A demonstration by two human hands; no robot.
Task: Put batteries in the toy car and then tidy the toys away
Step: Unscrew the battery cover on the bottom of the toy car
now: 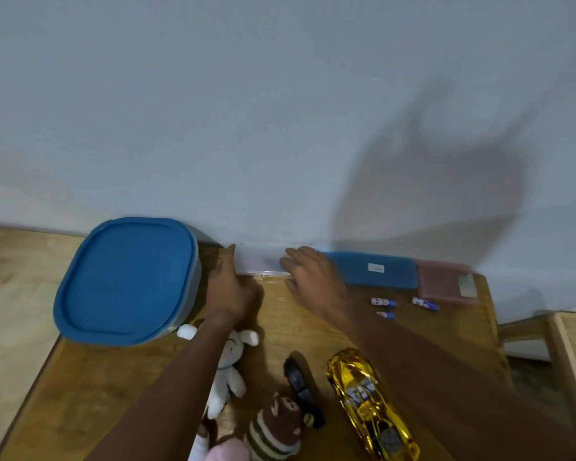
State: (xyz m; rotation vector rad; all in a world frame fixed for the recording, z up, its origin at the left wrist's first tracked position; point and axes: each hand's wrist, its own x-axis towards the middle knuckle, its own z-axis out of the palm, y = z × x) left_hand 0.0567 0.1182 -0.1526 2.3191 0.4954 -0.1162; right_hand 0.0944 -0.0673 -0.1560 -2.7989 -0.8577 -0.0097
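left hand (231, 287) flat against the left end of a blurry clear box (261, 262) by the wall, right hand (308, 274) spread loose on its right end, gold toy car (366, 404) down front, batteries (384, 302) near right wrist

A person's left hand (233, 291) and right hand (310, 274), both bare, as are the forearms (softened by motion blur) entering frame at 6 and 4 o'clock.

The left forearm (180, 377) covers part of the white rabbit (226, 380); bottom edge crops the pink toy (227, 453)
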